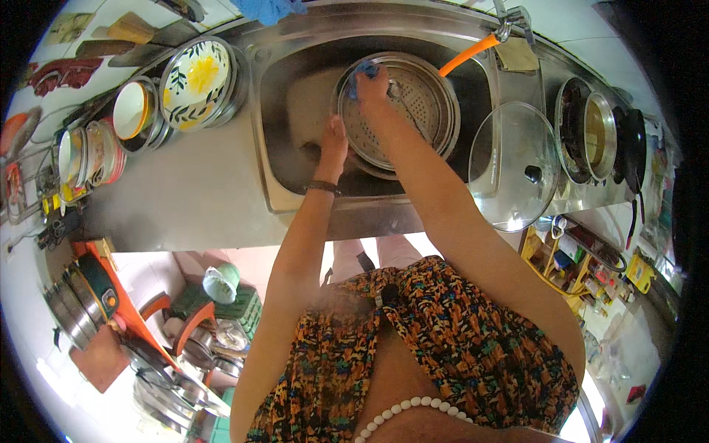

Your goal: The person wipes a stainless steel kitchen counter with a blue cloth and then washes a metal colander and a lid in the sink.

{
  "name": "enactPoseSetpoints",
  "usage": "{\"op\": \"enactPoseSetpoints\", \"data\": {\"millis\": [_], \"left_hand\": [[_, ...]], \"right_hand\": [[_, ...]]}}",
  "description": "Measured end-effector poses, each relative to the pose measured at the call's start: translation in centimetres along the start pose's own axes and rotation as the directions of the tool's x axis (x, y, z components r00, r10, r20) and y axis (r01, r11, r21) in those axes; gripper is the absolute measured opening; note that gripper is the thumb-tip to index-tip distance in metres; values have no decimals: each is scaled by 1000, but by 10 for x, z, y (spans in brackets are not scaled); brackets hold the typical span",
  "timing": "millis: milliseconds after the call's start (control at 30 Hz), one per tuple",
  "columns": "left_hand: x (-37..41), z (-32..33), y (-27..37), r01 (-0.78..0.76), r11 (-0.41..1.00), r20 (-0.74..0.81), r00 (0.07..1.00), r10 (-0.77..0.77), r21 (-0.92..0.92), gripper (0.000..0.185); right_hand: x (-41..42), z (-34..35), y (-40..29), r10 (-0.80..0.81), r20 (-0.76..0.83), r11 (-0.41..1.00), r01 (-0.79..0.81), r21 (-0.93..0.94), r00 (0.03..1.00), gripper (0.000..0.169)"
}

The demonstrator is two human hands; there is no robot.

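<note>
A round metal steamer tray (419, 102) with a perforated base sits in the stainless steel sink (299, 66). My right hand (372, 87) presses a blue cleaning cloth (365, 69) against the tray's far left inner edge. At the tray's left rim is my left hand (334, 137), its fingers at the edge; the grip itself is partly hidden. A thin, spoon-like metal utensil (411, 113) lies inside the tray, partly covered by my right forearm. More round metal rims show around the tray, which seems to rest in or on another vessel.
An orange hose (469, 54) runs from the tap (514, 23) to the tray's far right side. A glass lid (512, 166) leans at the sink's right. Stacked plates (196, 83) and bowls (130, 111) stand left; pans (600, 135) stand right. A blue cloth hangs behind.
</note>
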State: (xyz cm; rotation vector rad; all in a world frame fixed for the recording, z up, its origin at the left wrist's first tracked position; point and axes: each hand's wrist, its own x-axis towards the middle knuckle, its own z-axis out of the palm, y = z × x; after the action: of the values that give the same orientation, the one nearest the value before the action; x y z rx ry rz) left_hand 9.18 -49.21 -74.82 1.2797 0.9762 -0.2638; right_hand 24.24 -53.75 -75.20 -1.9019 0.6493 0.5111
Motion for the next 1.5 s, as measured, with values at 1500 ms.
{"op": "enactPoseSetpoints", "data": {"millis": [1500], "left_hand": [[-34,5,67,115,964,-54,993,-105,239,64]], "right_hand": [[-82,-60,-60,12,347,999,2,-38,938,38]]}}
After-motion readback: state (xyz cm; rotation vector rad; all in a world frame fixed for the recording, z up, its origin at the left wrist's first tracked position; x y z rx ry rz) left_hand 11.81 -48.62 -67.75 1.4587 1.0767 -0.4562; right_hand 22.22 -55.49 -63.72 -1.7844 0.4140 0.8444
